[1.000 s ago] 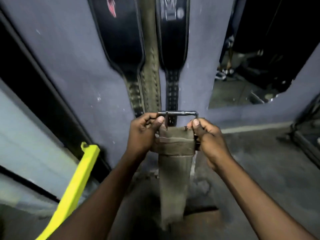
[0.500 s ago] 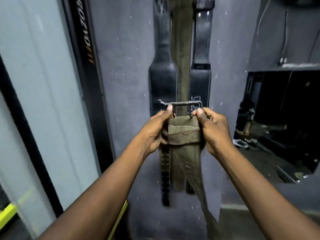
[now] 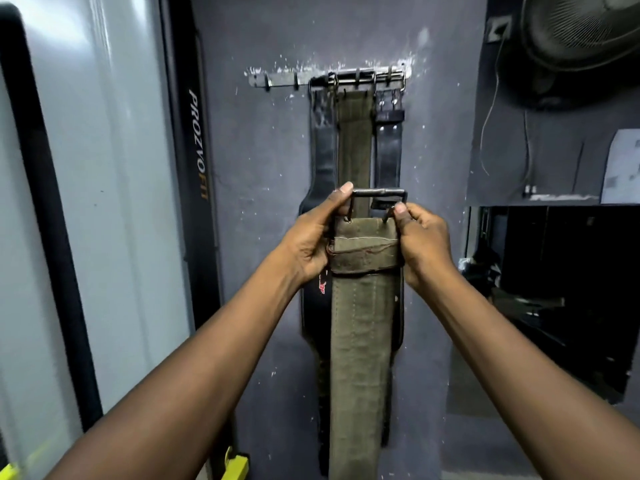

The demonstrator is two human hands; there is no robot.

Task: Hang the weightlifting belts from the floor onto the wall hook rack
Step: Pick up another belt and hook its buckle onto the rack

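Note:
I hold an olive canvas weightlifting belt (image 3: 360, 344) upright in front of the wall, its metal buckle (image 3: 379, 193) on top. My left hand (image 3: 313, 237) grips the buckle end on the left side, my right hand (image 3: 419, 237) on the right. The belt's tail hangs straight down out of view. Above, a metal wall hook rack (image 3: 284, 79) carries three belts: a black leather belt (image 3: 323, 157), an olive belt (image 3: 355, 140) and another black belt (image 3: 389, 147). The buckle is well below the rack. The rack's left hooks are bare.
A black upright post marked PROZVOFIT (image 3: 197, 143) stands left of the wall, beside a pale panel (image 3: 114, 168). A wall fan (image 3: 581, 32) hangs at top right with cords below. A dark opening (image 3: 554, 271) lies at right. Yellow parts (image 3: 235, 465) sit at the bottom.
Both hands have raised the olive belt from near the floor up along the wall. The view has tilted up, so the hook rack has come into sight.

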